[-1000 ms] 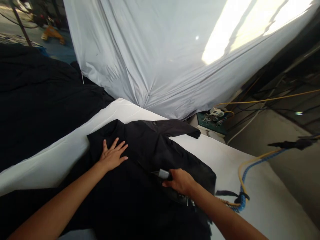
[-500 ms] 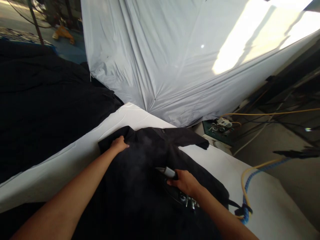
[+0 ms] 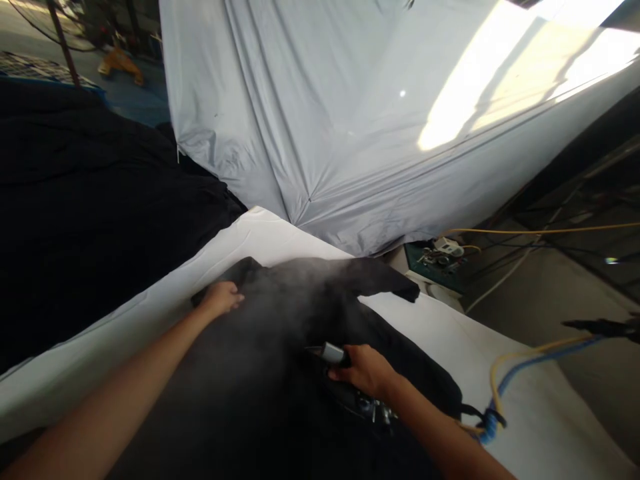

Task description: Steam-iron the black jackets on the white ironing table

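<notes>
A black long-sleeved garment lies spread over a white padded table, one sleeve reaching to the right. My right hand is wrapped around the handle of a steam iron, which rests on the garment's middle. Pale steam drifts up over the cloth and partly veils it. At the garment's upper left, my left hand is closed with its fingers at the fabric near the shoulder or sleeve. The iron's underside is hidden.
Grey-white sheeting hangs beyond the table. A heap of black cloth lies to the left. Yellow and blue hoses run from the iron's side off to the right. A green-topped stand with small metal parts is at the right.
The steam has grown thicker and spread over the garment. My left hand has shifted slightly left and down. The iron has moved a little left and down with my right hand.
</notes>
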Available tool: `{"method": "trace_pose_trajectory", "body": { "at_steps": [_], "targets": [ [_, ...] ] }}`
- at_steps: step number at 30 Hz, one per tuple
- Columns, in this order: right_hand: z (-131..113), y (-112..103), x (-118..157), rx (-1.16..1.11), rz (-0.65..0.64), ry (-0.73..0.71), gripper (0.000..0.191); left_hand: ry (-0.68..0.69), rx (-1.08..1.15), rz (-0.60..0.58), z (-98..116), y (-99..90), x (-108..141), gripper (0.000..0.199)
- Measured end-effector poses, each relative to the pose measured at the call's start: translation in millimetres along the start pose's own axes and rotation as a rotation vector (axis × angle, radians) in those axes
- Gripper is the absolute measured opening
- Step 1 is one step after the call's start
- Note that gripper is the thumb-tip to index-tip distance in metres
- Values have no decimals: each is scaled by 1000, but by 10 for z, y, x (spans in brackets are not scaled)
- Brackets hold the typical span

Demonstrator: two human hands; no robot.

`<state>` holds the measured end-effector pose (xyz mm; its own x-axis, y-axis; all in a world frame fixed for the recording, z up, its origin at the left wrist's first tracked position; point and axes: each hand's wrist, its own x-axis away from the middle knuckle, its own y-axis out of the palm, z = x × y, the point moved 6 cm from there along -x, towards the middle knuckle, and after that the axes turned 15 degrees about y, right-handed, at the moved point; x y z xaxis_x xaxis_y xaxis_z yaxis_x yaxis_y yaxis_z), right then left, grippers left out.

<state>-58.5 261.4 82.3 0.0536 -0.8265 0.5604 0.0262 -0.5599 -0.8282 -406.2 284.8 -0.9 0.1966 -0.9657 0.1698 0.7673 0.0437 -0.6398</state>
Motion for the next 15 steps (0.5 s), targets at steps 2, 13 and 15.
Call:
{"method": "trace_pose_trajectory", "body": {
  "at_steps": [2,13,15],
  "targets": [
    [-332,15,-123,68,5,-50,46,-1,-17,18,-28,-6,-34,6],
    [-1348,-672,-660,82,208,-16,63,124,-132,208,105,-311,309,43],
    [-1261,-621,-539,132,132,-82,64,181,-239,251,30,-439,599,43]
  ]
}}
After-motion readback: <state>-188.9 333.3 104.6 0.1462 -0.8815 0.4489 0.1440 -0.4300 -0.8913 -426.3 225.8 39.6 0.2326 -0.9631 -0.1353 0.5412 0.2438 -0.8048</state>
